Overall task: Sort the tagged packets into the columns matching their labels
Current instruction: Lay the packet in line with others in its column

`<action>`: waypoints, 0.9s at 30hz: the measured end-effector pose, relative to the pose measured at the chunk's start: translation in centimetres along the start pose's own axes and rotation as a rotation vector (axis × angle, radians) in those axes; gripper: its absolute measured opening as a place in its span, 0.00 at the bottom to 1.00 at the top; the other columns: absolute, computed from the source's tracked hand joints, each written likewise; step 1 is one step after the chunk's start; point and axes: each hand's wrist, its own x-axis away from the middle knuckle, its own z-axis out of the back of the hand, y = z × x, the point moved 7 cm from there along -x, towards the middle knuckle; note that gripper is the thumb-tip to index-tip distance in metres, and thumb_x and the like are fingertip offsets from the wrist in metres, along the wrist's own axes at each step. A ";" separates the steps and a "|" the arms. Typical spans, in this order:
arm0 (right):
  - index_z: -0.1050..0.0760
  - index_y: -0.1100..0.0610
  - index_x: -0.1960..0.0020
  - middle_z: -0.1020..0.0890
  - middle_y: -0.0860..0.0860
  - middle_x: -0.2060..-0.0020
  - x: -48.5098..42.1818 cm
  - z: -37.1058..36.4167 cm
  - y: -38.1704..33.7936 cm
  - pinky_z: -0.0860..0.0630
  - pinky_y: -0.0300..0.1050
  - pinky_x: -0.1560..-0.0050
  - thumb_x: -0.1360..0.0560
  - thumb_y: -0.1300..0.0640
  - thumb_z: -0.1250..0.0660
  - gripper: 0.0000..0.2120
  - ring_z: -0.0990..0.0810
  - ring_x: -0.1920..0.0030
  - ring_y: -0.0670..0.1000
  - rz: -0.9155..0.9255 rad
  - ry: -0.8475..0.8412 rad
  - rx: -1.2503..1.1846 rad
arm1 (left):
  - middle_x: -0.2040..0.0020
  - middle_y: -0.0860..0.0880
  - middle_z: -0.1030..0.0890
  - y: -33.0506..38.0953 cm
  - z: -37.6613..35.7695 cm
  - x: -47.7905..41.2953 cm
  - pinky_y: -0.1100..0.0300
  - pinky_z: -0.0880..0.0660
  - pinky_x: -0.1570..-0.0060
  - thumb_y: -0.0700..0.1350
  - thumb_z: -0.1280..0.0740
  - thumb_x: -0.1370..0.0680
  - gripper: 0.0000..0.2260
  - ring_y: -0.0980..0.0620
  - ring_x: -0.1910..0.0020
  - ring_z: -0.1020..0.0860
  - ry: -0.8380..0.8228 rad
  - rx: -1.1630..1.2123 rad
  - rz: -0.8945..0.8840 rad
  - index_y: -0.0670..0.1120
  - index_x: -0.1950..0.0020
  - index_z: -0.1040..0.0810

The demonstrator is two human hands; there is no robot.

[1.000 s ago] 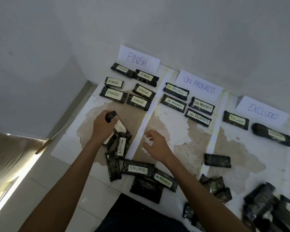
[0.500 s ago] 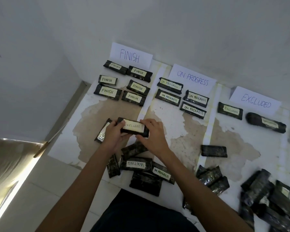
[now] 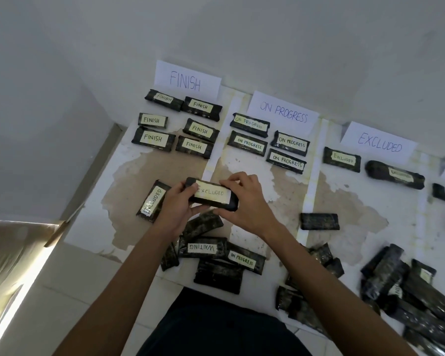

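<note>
Grip is now shared: the black plastic packet tagged EXCLUDED (image 3: 211, 194), lifted off the near pile (image 3: 216, 255), is pinched at both ends by the left hand (image 3: 175, 209) and right hand (image 3: 244, 201), mid-scene. It is wanted far right, by the white paper EXCLUDED sign (image 3: 379, 142).

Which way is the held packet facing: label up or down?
Label up: the held packet shows its EXCLUDED tag between the left hand and right hand.
</note>
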 end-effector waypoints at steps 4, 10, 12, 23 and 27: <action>0.27 0.58 0.35 0.24 0.54 0.46 1.5 1.2 1.1 0.29 0.52 0.46 0.33 0.46 0.26 0.31 0.36 0.47 0.52 -0.035 0.038 0.039 | 0.46 0.42 0.22 -0.7 -2.1 -0.1 0.54 0.19 0.55 0.40 0.41 0.20 0.07 0.46 0.46 0.22 -0.055 -0.057 0.007 0.42 0.44 0.26; 0.26 0.56 0.36 0.22 0.53 0.44 5.0 5.5 5.7 0.29 0.54 0.46 0.34 0.51 0.24 0.29 0.30 0.46 0.57 -0.134 0.081 0.105 | 0.44 0.43 0.22 -1.5 -7.4 0.0 0.54 0.22 0.50 0.41 0.40 0.20 0.07 0.46 0.44 0.23 -0.123 -0.236 -0.029 0.46 0.45 0.26; 0.26 0.55 0.36 0.22 0.52 0.44 6.6 7.5 7.8 0.31 0.51 0.47 0.34 0.52 0.24 0.28 0.30 0.47 0.57 -0.176 0.107 0.125 | 0.43 0.43 0.21 -2.1 -9.6 -0.1 0.55 0.24 0.48 0.42 0.39 0.21 0.07 0.47 0.45 0.22 -0.137 -0.311 -0.055 0.46 0.43 0.26; 0.28 0.58 0.36 0.26 0.58 0.43 16.7 15.8 23.4 0.31 0.55 0.50 0.33 0.57 0.25 0.27 0.29 0.45 0.62 -0.541 0.102 0.289 | 0.50 0.51 0.25 -8.8 -23.6 -0.3 0.65 0.30 0.56 0.44 0.37 0.23 0.08 0.55 0.52 0.25 -0.299 -0.990 -0.331 0.48 0.44 0.26; 0.29 0.58 0.35 0.27 0.59 0.41 19.9 16.1 29.7 0.30 0.56 0.48 0.31 0.58 0.27 0.26 0.29 0.44 0.62 -0.655 0.018 0.315 | 0.47 0.50 0.27 -12.4 -26.8 -1.3 0.61 0.33 0.50 0.42 0.37 0.24 0.10 0.52 0.45 0.28 -0.355 -1.185 -0.417 0.48 0.42 0.27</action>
